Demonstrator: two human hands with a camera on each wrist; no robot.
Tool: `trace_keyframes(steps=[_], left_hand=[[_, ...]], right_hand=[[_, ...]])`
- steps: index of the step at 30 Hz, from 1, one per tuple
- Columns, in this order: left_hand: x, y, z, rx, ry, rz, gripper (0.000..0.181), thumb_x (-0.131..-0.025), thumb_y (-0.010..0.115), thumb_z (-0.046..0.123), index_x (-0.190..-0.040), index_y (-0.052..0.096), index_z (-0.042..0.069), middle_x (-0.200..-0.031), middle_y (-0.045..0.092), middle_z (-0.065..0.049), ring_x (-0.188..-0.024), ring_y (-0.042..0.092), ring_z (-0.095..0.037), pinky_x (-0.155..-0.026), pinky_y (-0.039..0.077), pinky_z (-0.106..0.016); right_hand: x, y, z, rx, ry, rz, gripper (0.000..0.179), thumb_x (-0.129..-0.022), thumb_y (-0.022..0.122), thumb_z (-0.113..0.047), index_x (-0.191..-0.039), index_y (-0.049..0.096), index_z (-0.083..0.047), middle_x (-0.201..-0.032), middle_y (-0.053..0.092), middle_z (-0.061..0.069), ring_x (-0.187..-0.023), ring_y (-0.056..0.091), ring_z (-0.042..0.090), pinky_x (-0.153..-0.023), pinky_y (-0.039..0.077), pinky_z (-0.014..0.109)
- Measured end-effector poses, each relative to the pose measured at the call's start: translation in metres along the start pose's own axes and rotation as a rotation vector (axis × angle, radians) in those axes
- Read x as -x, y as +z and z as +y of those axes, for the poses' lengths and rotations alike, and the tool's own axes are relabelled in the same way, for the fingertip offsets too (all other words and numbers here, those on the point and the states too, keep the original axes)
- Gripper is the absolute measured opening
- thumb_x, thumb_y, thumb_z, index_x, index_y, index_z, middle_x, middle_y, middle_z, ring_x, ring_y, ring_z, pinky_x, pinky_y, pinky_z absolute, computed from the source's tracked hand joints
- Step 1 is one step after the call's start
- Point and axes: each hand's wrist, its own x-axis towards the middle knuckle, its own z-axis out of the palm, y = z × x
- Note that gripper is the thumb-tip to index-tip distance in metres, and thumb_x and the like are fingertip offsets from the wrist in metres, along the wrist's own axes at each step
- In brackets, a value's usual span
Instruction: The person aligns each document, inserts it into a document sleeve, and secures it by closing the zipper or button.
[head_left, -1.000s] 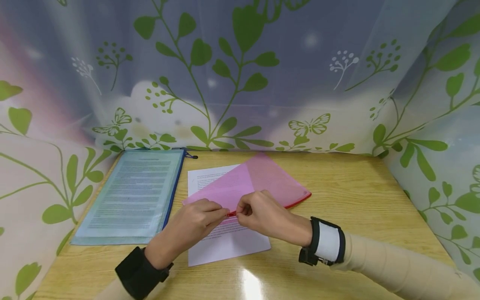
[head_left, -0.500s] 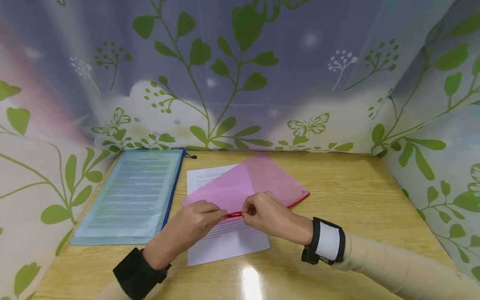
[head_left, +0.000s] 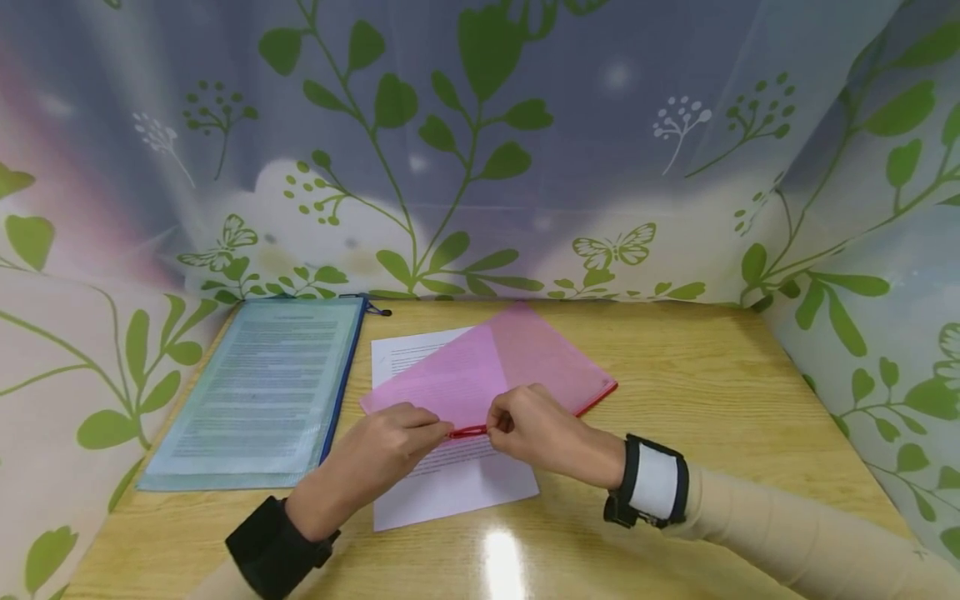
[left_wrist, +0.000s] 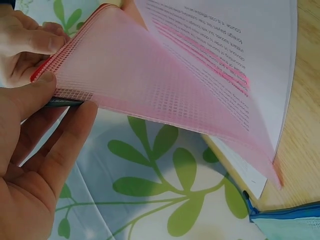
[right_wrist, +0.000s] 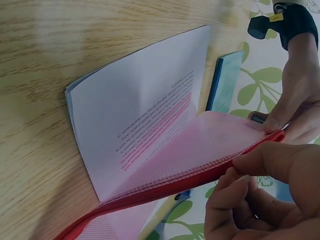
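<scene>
A translucent pink mesh zip folder (head_left: pixel 540 346) is raised at its near edge above a printed stack of paper (head_left: pixel 457 496). My left hand (head_left: pixel 386 446) pinches the left end of its red zipper (head_left: pixel 468 431), and a small dark piece (left_wrist: pixel 64 102) shows beneath the thumb in the left wrist view. A short way to the right, my right hand (head_left: pixel 536 433) pinches the zipper edge between thumb and curled forefinger. Between the hands the red edges stand slightly apart. Whether the right fingertips hold a zipper pull is hidden. Pink highlighted lines (right_wrist: pixel 160 130) mark the top page.
At the left of the wooden table (head_left: pixel 697 375) lies a light blue zip folder (head_left: pixel 255 392) with printed sheets inside and a dark blue zipper along its right side. A leaf-patterned curtain (head_left: pixel 465 167) encloses the back and sides.
My right hand has slid a little to the right along the red zipper, and more of the zipper shows between the hands. The left hand keeps its hold on the corner.
</scene>
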Motion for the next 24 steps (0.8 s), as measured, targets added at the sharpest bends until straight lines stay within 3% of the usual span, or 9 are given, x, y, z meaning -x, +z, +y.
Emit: trace_keyframes(steps=[24], left_hand=[[0.0033,-0.0006,0.0016,0.014,-0.017,0.000,0.024,-0.078,0.078,0.002,-0.100,0.074,0.009,-0.093,0.071,-0.001,-0.087,0.065,-0.012,-0.075,0.056,-0.025]], right_hand=[[0.0046,0.0036,0.0106,0.007,0.037,-0.005,0.013,-0.080,0.066,-0.002,-0.071,0.067,-0.012,-0.067,0.063,-0.005,-0.057,0.054,0.003,-0.053,0.049,0.022]])
